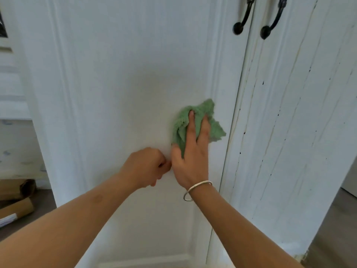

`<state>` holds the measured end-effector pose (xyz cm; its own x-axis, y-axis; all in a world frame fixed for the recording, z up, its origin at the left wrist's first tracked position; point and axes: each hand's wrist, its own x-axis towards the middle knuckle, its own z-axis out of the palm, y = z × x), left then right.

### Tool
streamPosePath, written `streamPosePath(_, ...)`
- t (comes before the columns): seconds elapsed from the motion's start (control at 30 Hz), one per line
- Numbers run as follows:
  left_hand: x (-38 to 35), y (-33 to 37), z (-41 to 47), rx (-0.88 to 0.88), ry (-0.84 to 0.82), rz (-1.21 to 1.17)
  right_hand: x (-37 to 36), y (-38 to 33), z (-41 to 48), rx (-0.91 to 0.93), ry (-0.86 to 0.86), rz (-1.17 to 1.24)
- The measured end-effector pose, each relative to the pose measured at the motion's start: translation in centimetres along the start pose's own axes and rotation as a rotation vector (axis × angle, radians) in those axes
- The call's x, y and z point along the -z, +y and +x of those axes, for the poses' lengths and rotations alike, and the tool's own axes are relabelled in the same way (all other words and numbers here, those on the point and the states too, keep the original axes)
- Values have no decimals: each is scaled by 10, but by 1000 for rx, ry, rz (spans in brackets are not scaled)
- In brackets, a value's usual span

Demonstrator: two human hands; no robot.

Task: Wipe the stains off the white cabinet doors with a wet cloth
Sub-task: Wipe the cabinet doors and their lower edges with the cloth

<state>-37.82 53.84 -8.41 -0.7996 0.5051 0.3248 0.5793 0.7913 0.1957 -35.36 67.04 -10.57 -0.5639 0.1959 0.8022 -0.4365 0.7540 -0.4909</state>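
Observation:
A white panelled cabinet door point(125, 84) fills the view. My right hand point(191, 157), with a silver bangle on its wrist, presses a crumpled green cloth point(201, 122) flat against the door's right side, fingers stretched over the cloth. My left hand point(146, 167) is beside it to the left, fingers curled, knuckles against the door, holding nothing that I can see. A second white door point(286, 122) to the right shows dark specks and yellowish streaks running down it.
Two black curved handles point(243, 18) point(272, 20) hang at the top where the doors meet. Cardboard rolls point(17, 200) lie on the floor at lower left. Wooden floor point(336, 238) shows at lower right.

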Motion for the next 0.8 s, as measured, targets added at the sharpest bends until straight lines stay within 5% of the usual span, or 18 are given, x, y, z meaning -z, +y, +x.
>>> streamPosePath(0.37, 0, -2, 1, -27, 46, -24, -2, 32, -51, 56, -67, -229)
streamPosePath(0.67, -6, 0, 0, -49, 74, -26, 9, -21, 71, 105, 276, -477)
streamPosePath(0.8, -3, -5, -4, -173, 102, 67, -9, -14, 56, 499, 56, -568)
